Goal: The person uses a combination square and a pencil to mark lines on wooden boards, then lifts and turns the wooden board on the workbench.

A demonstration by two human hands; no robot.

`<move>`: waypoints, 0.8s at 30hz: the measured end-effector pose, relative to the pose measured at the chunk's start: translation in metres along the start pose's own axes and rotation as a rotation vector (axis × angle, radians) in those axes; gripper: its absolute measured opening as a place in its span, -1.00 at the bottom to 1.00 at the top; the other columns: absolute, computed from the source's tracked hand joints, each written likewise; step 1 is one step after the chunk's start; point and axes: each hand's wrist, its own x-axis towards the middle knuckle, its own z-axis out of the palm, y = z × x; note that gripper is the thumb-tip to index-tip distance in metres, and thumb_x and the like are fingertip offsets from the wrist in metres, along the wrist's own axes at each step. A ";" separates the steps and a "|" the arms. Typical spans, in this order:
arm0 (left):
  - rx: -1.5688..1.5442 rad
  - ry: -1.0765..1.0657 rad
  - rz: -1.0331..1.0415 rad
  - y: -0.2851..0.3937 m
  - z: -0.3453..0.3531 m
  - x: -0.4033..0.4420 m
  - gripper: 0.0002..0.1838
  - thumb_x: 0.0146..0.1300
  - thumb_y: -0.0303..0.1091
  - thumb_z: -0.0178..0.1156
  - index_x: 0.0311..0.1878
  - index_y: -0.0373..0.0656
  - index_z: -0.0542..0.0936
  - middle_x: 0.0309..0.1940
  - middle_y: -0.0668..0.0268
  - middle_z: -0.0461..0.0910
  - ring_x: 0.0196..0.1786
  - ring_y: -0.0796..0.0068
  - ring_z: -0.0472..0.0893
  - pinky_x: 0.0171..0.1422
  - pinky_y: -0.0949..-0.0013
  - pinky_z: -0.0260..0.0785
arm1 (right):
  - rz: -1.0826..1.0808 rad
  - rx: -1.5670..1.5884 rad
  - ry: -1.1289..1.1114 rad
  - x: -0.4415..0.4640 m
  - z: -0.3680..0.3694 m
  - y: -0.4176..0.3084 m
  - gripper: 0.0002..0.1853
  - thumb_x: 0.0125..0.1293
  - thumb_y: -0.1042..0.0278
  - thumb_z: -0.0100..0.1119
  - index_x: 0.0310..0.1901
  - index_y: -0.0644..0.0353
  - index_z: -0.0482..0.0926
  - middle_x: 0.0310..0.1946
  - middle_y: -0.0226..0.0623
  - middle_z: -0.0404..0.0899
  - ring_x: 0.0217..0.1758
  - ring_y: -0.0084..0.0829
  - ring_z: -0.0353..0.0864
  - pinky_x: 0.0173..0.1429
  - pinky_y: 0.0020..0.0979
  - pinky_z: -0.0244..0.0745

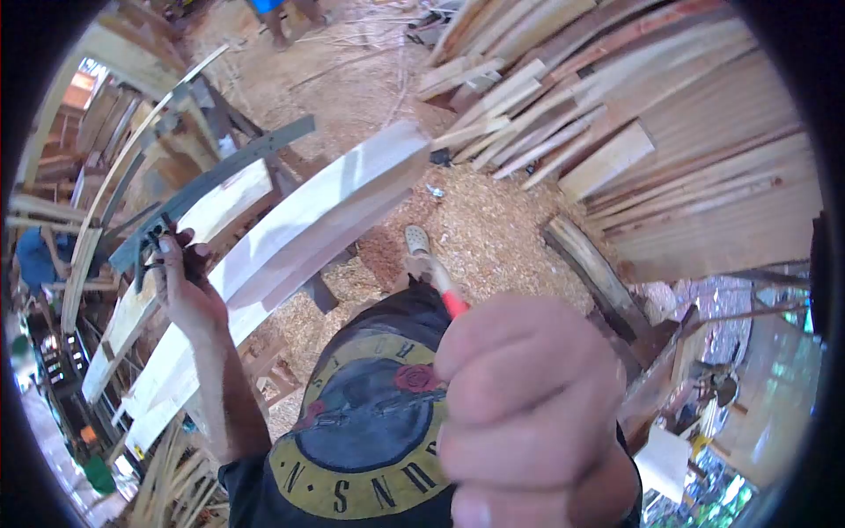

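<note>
My left hand [187, 286] is raised over the wooden beams with its fingers curled round a small dark metal piece [157, 236], whose exact kind I cannot make out. Just behind it runs a long, dark grey-green curved strip [233, 160]. Close to the camera, my right hand [532, 396] is a tight fist. A thin stick-like tool with a red section [454, 304] juts from its upper left side; the fist hides the rest. A thick, pale curved timber [321, 207] lies between my left hand and my body.
Planks [563, 106] are stacked at the upper right. Wood shavings [493, 229] cover the floor round my shoe [416, 238]. A log-like timber [594, 264] lies at right. Another person in blue [37, 255] is at far left; someone's legs [277, 26] show at top.
</note>
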 end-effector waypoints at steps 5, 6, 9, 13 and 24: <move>-0.168 0.037 -0.125 0.004 -0.047 0.000 -0.69 0.58 -0.16 0.20 0.11 -0.22 0.62 -0.29 0.28 0.68 -0.39 0.65 0.57 -0.37 0.59 0.39 | 0.376 0.096 -0.349 0.019 -0.008 -0.012 -0.56 0.30 0.02 0.52 -0.06 0.13 0.52 -0.37 -0.28 0.57 -0.57 -0.47 0.44 -0.51 -0.39 0.36; -0.170 0.057 -0.146 0.006 -0.054 0.005 -0.71 0.57 -0.14 0.21 0.09 -0.19 0.62 -0.31 0.30 0.67 -0.43 0.65 0.55 -0.41 0.60 0.37 | 0.367 0.085 -0.316 0.023 0.003 -0.008 -0.55 0.30 0.01 0.53 -0.06 0.13 0.52 -0.37 -0.28 0.57 -0.57 -0.47 0.44 -0.50 -0.38 0.36; -0.188 0.158 -0.278 0.008 -0.073 0.034 -0.73 0.55 -0.05 0.23 0.01 -0.05 0.56 -0.38 0.37 0.66 -0.57 0.68 0.48 -0.59 0.61 0.23 | 0.371 0.008 -0.213 0.025 0.029 0.004 -0.50 0.30 -0.10 0.50 -0.07 0.14 0.52 -0.38 -0.27 0.56 -0.55 -0.43 0.45 -0.46 -0.35 0.37; -0.080 0.190 -0.438 -0.013 -0.112 0.095 -0.70 0.62 0.01 0.07 -0.02 -0.03 0.53 -0.37 0.34 0.68 -0.59 0.74 0.43 -0.64 0.63 0.15 | 0.615 -0.227 -0.053 -0.044 0.013 0.022 -0.42 0.36 -0.28 0.34 -0.12 0.21 0.56 -0.44 -0.31 0.56 -0.55 -0.45 0.46 -0.45 -0.40 0.35; 0.112 0.261 -0.626 -0.125 -0.159 0.217 -0.70 0.59 -0.17 0.03 -0.14 -0.20 0.58 -0.40 0.21 0.65 -0.50 0.49 0.64 -0.55 0.45 0.46 | 1.219 -0.338 0.353 -0.140 -0.099 0.062 -0.62 0.54 -0.05 0.09 -0.12 0.16 0.50 -0.40 -0.45 0.47 -0.44 -0.70 0.32 -0.42 -0.64 0.12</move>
